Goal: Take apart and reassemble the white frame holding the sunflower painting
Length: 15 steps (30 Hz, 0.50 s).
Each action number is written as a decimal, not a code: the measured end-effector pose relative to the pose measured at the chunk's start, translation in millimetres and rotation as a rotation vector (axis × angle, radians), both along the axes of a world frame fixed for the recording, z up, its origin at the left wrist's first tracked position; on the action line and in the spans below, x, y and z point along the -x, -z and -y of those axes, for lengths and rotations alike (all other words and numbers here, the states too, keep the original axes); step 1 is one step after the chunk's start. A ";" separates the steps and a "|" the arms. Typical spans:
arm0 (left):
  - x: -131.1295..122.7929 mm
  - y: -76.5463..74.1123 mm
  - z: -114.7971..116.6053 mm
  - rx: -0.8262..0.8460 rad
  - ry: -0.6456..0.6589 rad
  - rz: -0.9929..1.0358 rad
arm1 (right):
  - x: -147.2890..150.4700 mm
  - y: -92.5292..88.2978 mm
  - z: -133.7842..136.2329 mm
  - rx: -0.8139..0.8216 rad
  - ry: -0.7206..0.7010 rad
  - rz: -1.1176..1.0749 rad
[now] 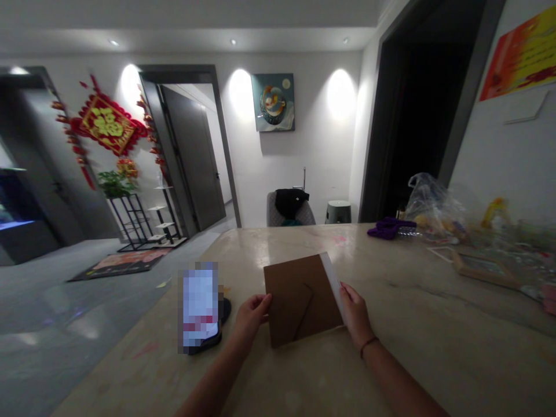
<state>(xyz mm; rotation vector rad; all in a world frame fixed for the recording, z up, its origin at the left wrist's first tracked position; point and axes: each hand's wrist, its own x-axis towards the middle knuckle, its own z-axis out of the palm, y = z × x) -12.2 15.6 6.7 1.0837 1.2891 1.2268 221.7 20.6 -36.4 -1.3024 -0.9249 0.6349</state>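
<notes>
A brown picture-frame backing board (299, 301), with a bent dark slit in its face, is held tilted over the table between both hands. Behind it a white sheet (332, 272) shows along the right side and a little at the bottom corner. My left hand (252, 315) pinches the board's left edge between thumb and fingers. On the other side my right hand (356, 313), with a dark band at the wrist, is closed on the white sheet's edge; whether it also grips the board I cannot tell. Left of my left hand stands a phone (200, 307), its screen blurred out.
The marble-patterned table (174, 382) fills the foreground. At its right lie a wooden picture frame (484, 269), a clear plastic bag (434, 208) and a purple cloth-like item (388, 227). A chair (271, 209) with dark clothing (291, 201) stands beyond the far edge.
</notes>
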 end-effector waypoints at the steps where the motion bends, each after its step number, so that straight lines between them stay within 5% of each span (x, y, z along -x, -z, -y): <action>1: 1.8 1.3 -1.6 0.011 -0.024 0.009 | -3.6 1.6 -1.9 -0.002 0.014 0.001; 10: 10.8 7.2 -8.2 0.063 -0.130 -0.033 | -29.3 7.8 -13.8 0.023 0.065 0.084; 15: 17.9 9.7 -13.8 0.024 -0.342 -0.253 | -44.7 8.6 -13.3 0.095 0.088 0.186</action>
